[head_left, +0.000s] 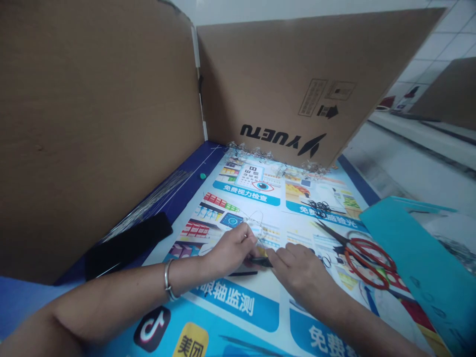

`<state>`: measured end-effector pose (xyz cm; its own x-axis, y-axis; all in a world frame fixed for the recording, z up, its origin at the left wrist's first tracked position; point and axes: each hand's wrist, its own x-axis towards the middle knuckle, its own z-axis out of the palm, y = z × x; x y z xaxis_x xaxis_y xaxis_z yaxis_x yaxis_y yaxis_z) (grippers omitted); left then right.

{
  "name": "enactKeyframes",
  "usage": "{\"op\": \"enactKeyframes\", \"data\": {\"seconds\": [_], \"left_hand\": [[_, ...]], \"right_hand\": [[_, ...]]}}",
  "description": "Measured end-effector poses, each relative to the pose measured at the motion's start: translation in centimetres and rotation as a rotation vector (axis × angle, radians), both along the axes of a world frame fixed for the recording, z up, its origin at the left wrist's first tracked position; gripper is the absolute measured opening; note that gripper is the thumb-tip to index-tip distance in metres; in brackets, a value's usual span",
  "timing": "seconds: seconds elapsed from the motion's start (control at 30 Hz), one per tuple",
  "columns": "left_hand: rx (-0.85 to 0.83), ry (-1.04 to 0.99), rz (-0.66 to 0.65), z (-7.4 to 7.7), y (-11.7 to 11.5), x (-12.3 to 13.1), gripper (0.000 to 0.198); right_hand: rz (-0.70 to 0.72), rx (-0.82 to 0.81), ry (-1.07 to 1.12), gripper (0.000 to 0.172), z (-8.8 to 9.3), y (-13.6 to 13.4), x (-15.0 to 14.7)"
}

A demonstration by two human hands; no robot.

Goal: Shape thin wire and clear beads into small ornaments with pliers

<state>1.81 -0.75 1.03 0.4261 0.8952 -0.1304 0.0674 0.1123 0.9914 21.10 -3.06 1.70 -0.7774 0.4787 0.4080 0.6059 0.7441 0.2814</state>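
Left hand (231, 251) pinches a thin wire piece (259, 231) between closed fingers, over the middle of the printed sheet (219, 320); right hand (299, 267) wraps snugly round a dark tool (262, 261), possibly pliers. The held piece seems unfinished. Tangled wire pieces (256, 152) along the far edge may be done; straight wires (152, 198) at left look unworked. Fingers hide the tool's tips; the turquoise box (420, 253) at right is cut off, its contents blurred.
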Motion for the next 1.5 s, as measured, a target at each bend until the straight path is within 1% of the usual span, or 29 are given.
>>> {"op": "enactKeyframes", "data": {"seconds": [0.07, 0.17, 0.3, 0.4, 0.5, 0.63, 0.77, 0.87, 0.93, 1.0, 1.1, 1.17, 1.23, 1.33, 1.43, 1.5], "left_hand": [[0.111, 0.087, -0.013, 0.1, 0.0, -0.2, 0.022], [0.188, 0.185, -0.048, 0.5, -0.1, -0.4, 0.019], [0.306, 0.326, -0.110, 1.1, -0.5, -0.6, 0.015], [0.409, 0.429, -0.155, 1.2, -0.7, -0.7, 0.013], [0.492, 0.509, -0.211, 1.1, -0.7, -0.8, 0.010], [0.576, 0.593, -0.270, 1.0, -0.8, -0.8, 0.010], [0.689, 0.630, -0.309, 1.1, -0.8, -0.8, 0.009], [0.768, 0.655, -0.331, 1.2, -1.0, -0.9, 0.011], [0.795, 0.668, -0.342, 1.2, -1.0, -1.0, 0.011], [0.804, 0.674, -0.349, 1.1, -1.1, -1.1, 0.011], [0.824, 0.668, -0.350, 0.8, -1.2, -1.2, 0.010], [0.852, 0.664, -0.334, 0.5, -1.3, -1.2, 0.009], [0.887, 0.683, -0.294, 0.3, -1.3, -1.2, 0.006], [0.876, 0.655, -0.230, 0.2, -0.9, -1.4, 0.009], [0.840, 0.594, -0.109, 0.1, -0.1, -1.6, 0.013], [0.854, 0.574, -0.043, 0.1, 0.4, -1.6, 0.014]], "right_hand": [[-0.026, -0.115, 0.030, 0.019, -0.2, 0.1, 0.1], [-0.106, -0.321, 0.016, 0.011, -0.2, 0.0, 0.0], [-0.261, -0.590, -0.049, 0.015, 0.4, -0.1, -0.3], [-0.307, -0.755, -0.023, 0.018, 1.0, -0.2, -0.5], [-0.301, -0.893, 0.021, 0.018, 1.4, -0.1, -0.5], [-0.262, -1.028, 0.095, 0.019, 1.7, -0.1, -0.4], [-0.250, -1.159, 0.163, 0.024, 1.8, 0.0, -0.2], [-0.236, -1.307, 0.226, 0.029, 1.7, 0.1, 0.0], [-0.209, -1.403, 0.265, 0.030, 1.6, 0.2, 0.2], [-0.186, -1.463, 0.293, 0.031, 1.5, 0.4, 0.4], [-0.166, -1.497, 0.307, 0.033, 1.3, 0.5, 0.5], [-0.167, -1.478, 0.298, 0.033, 1.2, 0.4, 0.4], [-0.193, -1.390, 0.277, 0.028, 1.3, 0.2, 0.4], [-0.221, -1.185, 0.207, 0.019, 1.9, 0.1, 0.6], [-0.270, -1.028, 0.154, 0.020, 2.4, 0.6, 1.2], [-0.334, -0.939, 0.173, 0.021, 2.3, 1.0, 1.5]]}}
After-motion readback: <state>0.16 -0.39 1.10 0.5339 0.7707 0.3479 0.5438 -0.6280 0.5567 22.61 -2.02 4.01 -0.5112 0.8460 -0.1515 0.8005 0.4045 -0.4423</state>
